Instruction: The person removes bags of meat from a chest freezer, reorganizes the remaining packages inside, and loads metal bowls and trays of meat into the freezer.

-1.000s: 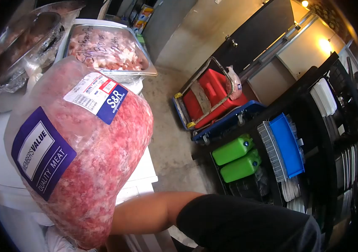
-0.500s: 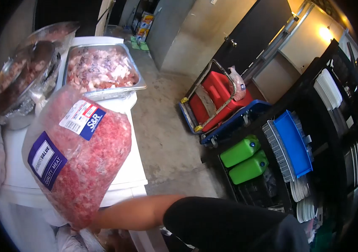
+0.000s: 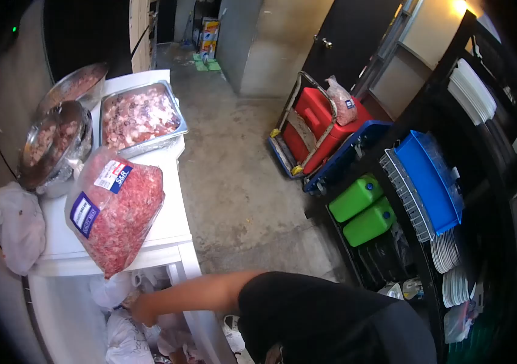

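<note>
My right hand (image 3: pixel 143 310) reaches down into an open white chest freezer (image 3: pixel 64 297), its forearm crossing the rim. It is against white plastic bags (image 3: pixel 126 337) inside; its fingertips are hidden among them. Above it, a clear bag of ground meat (image 3: pixel 126 218) with blue and white labels rests on the white freezer top (image 3: pixel 170 224), its lower end hanging over the opening. My left hand is not clearly visible; a blurred pinkish shape lies low in the freezer.
A steel pan of cut meat (image 3: pixel 143 145) and wrapped metal bowls (image 3: pixel 40 176) stand behind the bag. A whitish plastic bag (image 3: pixel 19 227) lies left. Across the floor are a cart with a red cooler (image 3: pixel 316 136), green jugs (image 3: pixel 367 224) and a shelf with a blue tray (image 3: pixel 431 182).
My right hand has gone from beside the ground meat bag's lower end deeper into the freezer. The bag appears smaller and farther off, and the view has shifted back, showing more of the freezer's inside.
</note>
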Available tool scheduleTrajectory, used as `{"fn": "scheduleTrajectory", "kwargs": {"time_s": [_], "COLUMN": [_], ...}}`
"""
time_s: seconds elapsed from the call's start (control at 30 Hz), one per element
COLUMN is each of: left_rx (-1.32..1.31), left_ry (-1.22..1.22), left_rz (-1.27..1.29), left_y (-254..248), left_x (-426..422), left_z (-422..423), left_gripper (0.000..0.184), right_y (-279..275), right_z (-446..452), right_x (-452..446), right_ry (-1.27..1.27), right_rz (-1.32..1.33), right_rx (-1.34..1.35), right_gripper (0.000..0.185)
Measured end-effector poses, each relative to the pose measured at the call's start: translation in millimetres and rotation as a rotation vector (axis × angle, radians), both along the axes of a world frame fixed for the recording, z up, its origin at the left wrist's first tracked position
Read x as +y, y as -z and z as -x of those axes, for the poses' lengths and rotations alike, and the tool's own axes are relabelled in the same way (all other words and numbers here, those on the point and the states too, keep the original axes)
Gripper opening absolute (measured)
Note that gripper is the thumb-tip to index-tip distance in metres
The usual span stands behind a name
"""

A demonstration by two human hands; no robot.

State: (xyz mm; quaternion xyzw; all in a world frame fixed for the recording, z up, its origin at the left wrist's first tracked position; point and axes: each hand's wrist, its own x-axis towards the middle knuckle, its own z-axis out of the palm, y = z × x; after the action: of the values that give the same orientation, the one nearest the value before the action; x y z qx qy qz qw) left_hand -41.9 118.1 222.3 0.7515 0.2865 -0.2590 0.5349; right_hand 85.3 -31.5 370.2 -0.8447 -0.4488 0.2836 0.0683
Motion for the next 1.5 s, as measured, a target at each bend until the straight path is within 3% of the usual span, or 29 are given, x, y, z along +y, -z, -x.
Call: {"fn": "scheduleTrajectory", "kwargs": {"time_s": [0.07, 0.17, 0.23, 0.27, 0.33, 0.4, 0.43, 0.5, 0.57, 0.63, 0.7, 0.73, 0.8, 0.9, 1.0, 1.03, 1.1, 1.17, 1.23, 1.3, 1.37, 1.43, 1.5], "left_rx": [0.013, 0.031, 0.035, 0.027, -0.104, -0.308, -0.258, -0.263, -0.345, -0.511, -0.551, -0.573, -0.583, -0.578, -0.486, -0.476, -0.692, -0.798, -0.955, -0.81, -0.635, -0.653, -0.832], "left_ry": [-0.024, -0.057, -0.049, -0.019, 0.277, 0.52, 0.276, -0.275, -0.54, -0.643, -0.59, -0.587, -0.531, -0.486, -0.435, -0.425, -0.284, -0.329, -0.528, -0.607, -0.563, -0.55, -0.54], "left_rz": [0.016, 0.03, 0.003, -0.033, -0.361, -0.715, -0.599, -0.358, 0.221, 0.217, 0.263, 0.274, 0.344, 0.071, 0.179, 0.276, 0.215, 0.112, -0.103, 0.211, 0.729, 0.949, 1.168], "left_y": [-16.2, -39.3, -50.2, -51.3, -80.1, -222.1, -242.1, -281.5, -349.7, -384.2, -407.2, -418.2, -426.1, -403.0, -410.2, -427.0, -479.3, -468.7, -437.4, -390.7, -340.4, -321.7, -332.5], "left_x": [4.5, 19.4, 39.9, 54.7, 66.4, 15.8, 7.0, -13.2, -49.1, -72.6, -89.5, -102.3, -114.7, -127.3, -132.3, -136.5, -141.8, -98.2, -79.0, -70.5, -76.7, -102.5, -122.7], "left_z": [18.4, 48.4, 67.3, 76.3, 91.7, 114.6, 116.3, 118.5, 115.4, 116.8, 125.0, 126.4, 130.2, 126.1, 116.3, 116.1, 130.6, 152.2, 163.7, 178.8, 177.6, 159.6, 137.3], "left_gripper": [0.029, 0.028, 0.028, 0.028, 0.038, 0.047, 0.035, 0.019, 0.023, 0.026, 0.025, 0.025, 0.027, 0.033, 0.034, 0.033, 0.031, 0.032, 0.049, 0.075, 0.098, 0.1, 0.1], "right_y": [-28.4, -133.6, -151.4, -154.5, -160.5, -167.3, -170.3, -164.4, -176.5, -186.6, -194.6, -200.3, -206.1, -207.6, -211.0, -220.9, -234.5, -231.5, -234.3, -240.3, -243.7, -249.8, -259.5], "right_z": [18.9, 67.7, 90.0, 101.0, 123.1, 143.9, 150.5, 159.1, 168.2, 173.4, 181.4, 183.7, 185.9, 178.5, 168.1, 162.8, 152.1, 143.1, 135.1, 130.9, 119.2, 108.6, 103.7], "right_x": [-14.8, -76.8, -105.0, -119.7, -142.5, -156.0, -153.8, -143.3, -121.4, -111.0, -97.5, -95.3, -99.0, -109.4, -117.4, -120.0, -124.3, -123.8, -126.4, -133.3, -138.0, -136.6, -131.5], "right_ry": [0.066, 0.278, 0.337, 0.364, 0.382, 0.386, 0.397, 0.395, 0.244, 0.171, 0.174, 0.247, 0.231, 0.193, 0.202, 0.301, 0.498, 0.524, 0.538, 0.549, 0.545, 0.541, 0.538], "right_rz": [-0.137, -0.433, -0.579, -0.58, -0.579, -0.676, -0.55, -0.599, -0.699, -0.783, -0.857, -0.94, -0.972, -1.046, -1.222, -1.234, -1.23, -1.258, -1.289, -1.313, -1.352, -1.42, -1.38], "right_rx": [0.052, 0.074, 0.01, 0.051, 0.058, -0.032, 0.006, -0.017, -0.133, -0.212, -0.233, -0.246, -0.343, -0.384, -0.388, -0.22, 0.119, 0.181, 0.271, 0.4, 0.553, 0.765, 0.941], "right_gripper": [0.039, 0.03, 0.029, 0.03, 0.035, 0.035, 0.039, 0.052, 0.061, 0.068, 0.074, 0.06, 0.045, 0.024, 0.005, 0.003, 0.005, 0.01, 0.01, 0.009, 0.006, 0.007, 0.008]}}
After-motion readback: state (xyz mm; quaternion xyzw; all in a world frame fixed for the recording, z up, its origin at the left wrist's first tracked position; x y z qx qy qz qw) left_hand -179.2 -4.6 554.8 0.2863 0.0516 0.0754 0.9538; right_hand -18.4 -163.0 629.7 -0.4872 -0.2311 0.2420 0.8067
